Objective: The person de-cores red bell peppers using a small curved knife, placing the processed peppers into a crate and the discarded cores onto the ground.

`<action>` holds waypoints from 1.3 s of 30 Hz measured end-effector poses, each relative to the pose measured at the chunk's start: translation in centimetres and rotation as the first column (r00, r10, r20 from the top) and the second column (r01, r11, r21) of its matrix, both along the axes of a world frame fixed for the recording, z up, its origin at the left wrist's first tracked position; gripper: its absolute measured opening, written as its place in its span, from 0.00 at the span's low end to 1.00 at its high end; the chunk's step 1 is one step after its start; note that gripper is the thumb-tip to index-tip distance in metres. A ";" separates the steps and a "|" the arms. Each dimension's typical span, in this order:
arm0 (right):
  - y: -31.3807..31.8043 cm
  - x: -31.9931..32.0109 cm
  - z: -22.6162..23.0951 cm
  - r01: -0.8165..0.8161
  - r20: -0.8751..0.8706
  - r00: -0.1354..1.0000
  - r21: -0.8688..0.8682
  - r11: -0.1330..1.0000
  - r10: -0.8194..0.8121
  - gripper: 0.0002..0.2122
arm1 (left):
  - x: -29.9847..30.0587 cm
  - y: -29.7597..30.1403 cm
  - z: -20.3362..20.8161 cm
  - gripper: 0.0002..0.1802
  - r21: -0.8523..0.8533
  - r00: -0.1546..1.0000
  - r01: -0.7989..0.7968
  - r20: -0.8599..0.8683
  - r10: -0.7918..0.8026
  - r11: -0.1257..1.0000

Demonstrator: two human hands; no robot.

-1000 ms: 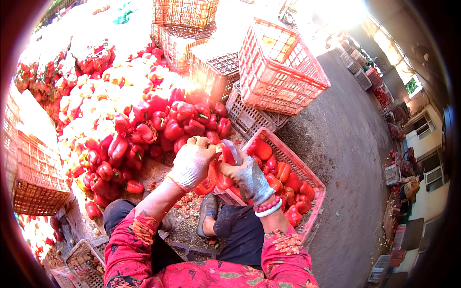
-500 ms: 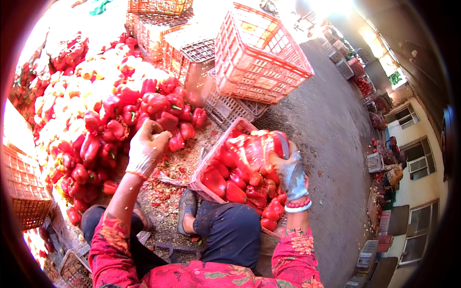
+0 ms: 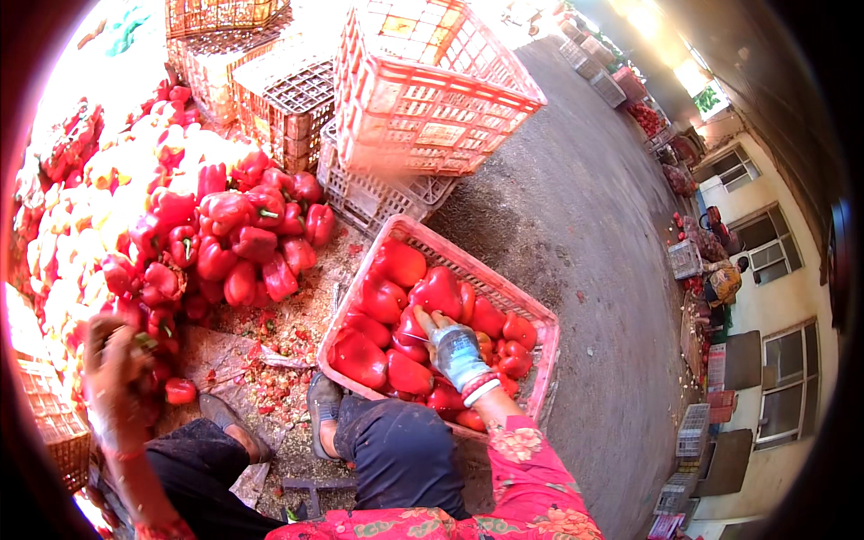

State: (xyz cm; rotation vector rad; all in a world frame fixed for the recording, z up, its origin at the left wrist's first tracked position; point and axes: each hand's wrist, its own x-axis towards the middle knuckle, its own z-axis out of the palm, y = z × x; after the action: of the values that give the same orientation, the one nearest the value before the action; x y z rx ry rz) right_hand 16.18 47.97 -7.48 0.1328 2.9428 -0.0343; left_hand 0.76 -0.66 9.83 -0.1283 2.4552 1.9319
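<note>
Premises: produce-handling yard, as shown by heaped peppers (image 3: 220,225), stacked crates (image 3: 436,126), hard ground (image 3: 603,234) and windowed wall (image 3: 749,301).

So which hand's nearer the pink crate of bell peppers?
Right: the right hand is over the pink crate; the left hand is left of it, by the bell pepper heap.

Floral red sleeves (image 3: 540,481), dark trousers (image 3: 405,454), 2 dark shoes (image 3: 324,405), 2 bracelets (image 3: 479,388)

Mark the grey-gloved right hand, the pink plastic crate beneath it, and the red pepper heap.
Grey-gloved right hand (image 3: 456,347), head view: its back.
Pink plastic crate (image 3: 480,276), head view: far wall.
Red pepper heap (image 3: 218,216), head view: right side.
</note>
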 end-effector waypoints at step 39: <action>1.9 -9.2 0.5 0.420 0.433 0.819 -0.002 0.908 -0.377 0.37 | -0.6 25.3 -9.9 0.08 -0.551 0.143 0.811 -0.139 -0.980 0.197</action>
State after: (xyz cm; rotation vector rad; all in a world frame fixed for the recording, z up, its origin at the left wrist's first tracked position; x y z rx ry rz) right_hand 6.95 49.84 -6.96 0.6570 2.4210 -0.1853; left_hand 0.17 24.67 -0.11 1.6759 2.0079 0.9056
